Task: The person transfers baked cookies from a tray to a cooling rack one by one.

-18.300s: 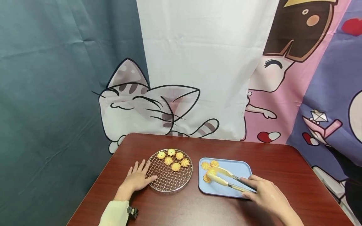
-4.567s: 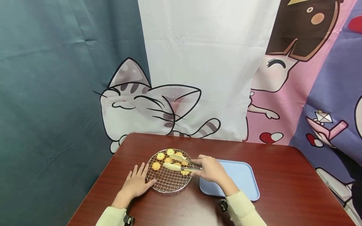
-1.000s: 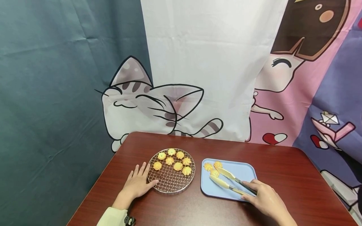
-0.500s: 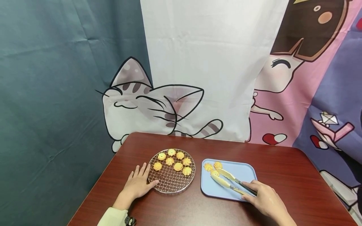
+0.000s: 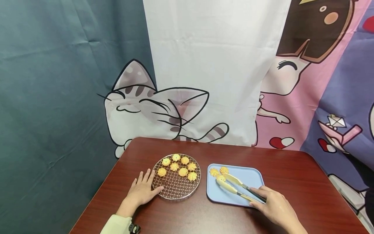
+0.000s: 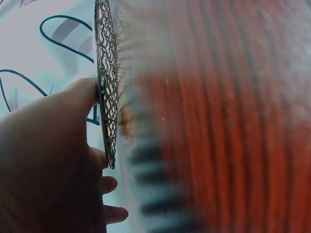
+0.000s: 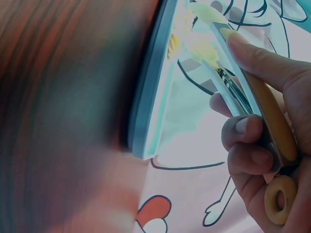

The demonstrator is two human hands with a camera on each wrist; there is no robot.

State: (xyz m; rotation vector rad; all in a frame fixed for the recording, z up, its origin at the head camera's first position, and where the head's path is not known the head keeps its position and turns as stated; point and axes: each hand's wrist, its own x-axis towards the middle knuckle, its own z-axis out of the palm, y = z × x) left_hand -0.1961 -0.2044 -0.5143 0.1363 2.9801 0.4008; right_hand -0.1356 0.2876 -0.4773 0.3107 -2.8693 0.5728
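Note:
My right hand grips a pair of tongs with cream-coloured tips, reaching over a light blue tray. The tips stand slightly apart at a piped butter cookie on the tray. Two more cookies lie just behind it, one star-shaped and one swirled. In the right wrist view my thumb presses one arm of the tongs and my fingers wrap the other. My left hand lies with fingers spread at the left rim of a round wire rack, thumb on its edge.
Several cookies sit on the back and middle of the rack, with bare mesh at its front. The dark red wooden table holds both rack and tray. A printed cloth backdrop hangs behind the far edge.
Since the oldest frame, two more cookies lie on the rack, and the tray holds fewer. The tongs were over the rack and are back at the tray. The left hand stays put.

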